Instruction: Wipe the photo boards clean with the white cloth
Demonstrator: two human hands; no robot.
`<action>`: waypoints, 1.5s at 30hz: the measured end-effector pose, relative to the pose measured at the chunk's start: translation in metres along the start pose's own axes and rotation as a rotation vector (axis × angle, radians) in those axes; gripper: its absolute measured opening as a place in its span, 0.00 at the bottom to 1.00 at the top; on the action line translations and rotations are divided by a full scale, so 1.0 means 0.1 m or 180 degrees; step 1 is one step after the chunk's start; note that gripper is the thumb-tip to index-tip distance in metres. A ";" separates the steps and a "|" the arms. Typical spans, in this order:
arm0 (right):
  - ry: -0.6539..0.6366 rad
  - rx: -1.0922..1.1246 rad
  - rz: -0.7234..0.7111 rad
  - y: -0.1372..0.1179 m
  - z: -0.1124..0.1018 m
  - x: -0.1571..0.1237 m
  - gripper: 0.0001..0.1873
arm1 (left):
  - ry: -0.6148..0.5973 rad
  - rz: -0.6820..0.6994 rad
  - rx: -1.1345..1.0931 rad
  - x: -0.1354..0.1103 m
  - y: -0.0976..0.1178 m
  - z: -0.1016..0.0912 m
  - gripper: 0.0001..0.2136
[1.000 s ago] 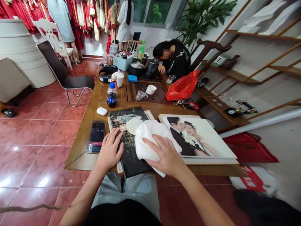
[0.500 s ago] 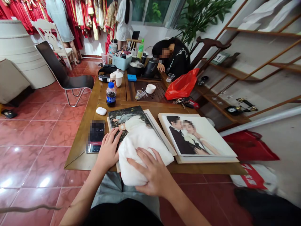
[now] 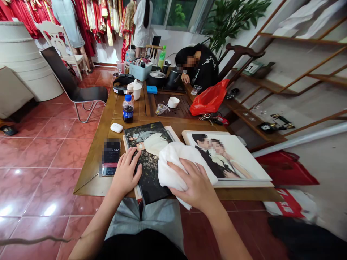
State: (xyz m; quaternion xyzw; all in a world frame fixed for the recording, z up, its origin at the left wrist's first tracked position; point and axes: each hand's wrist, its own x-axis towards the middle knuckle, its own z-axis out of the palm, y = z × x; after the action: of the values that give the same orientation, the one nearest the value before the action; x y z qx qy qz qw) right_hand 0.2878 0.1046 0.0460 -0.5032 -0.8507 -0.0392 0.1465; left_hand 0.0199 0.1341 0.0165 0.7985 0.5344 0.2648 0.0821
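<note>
My right hand (image 3: pixel 193 182) grips a bunched white cloth (image 3: pixel 173 162) against the right side of a dark photo panel (image 3: pixel 150 173). The cloth hides part of that panel and overlaps the near left corner of a second framed photo (image 3: pixel 244 159), which shows a couple. My left hand (image 3: pixel 127 171) lies with spread fingers on the dark panel's left edge and holds nothing. Under the dark panel, a pale frame or board shows along its edges. A phone (image 3: pixel 111 157) lies just left of my left hand.
Farther back on the wooden table (image 3: pixel 90 173) are a white case (image 3: pixel 116 127), a cola bottle (image 3: pixel 128 108), a white cup (image 3: pixel 173 102) and a red plastic bag (image 3: pixel 210 97). A person in black (image 3: pixel 203 63) leans on the far edge. Shelves (image 3: pixel 271 83) stand at right.
My right hand has slid the cloth to the right across the dark photo panel, uncovering its lower middle. My left hand has stayed in nearly the same place.
</note>
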 end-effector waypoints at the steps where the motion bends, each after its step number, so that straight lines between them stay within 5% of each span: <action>1: 0.0004 0.0006 -0.0005 -0.02 0.00 0.02 0.34 | -0.0002 0.0002 -0.0003 0.00 0.00 0.00 0.23; 12: -0.0306 0.0483 -0.0477 -0.30 0.04 0.33 0.39 | -0.0079 -0.0015 -0.0035 0.00 -0.01 0.00 0.23; 21: -0.0107 0.0194 0.0064 0.07 0.11 0.52 0.34 | 0.0015 0.0023 -0.0035 -0.01 0.00 0.00 0.23; 27: 0.0128 -0.0050 0.0391 -0.03 0.21 0.65 0.32 | 0.0001 0.0024 -0.0020 -0.01 -0.01 0.01 0.23; 37: -0.0027 -0.0050 0.0105 -0.37 0.21 0.81 0.34 | -0.0027 0.0041 -0.0059 -0.01 -0.02 0.01 0.22; 45: -0.0192 0.0038 0.0068 -0.19 0.17 0.86 0.34 | -0.0010 0.0036 -0.0039 -0.01 -0.02 0.02 0.23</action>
State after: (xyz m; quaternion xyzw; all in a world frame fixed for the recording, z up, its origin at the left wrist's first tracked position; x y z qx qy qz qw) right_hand 0.2290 0.1714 0.0563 -0.5123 -0.8496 -0.0174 0.1242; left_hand 0.0188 0.1343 0.0133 0.8014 0.5281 0.2672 0.0864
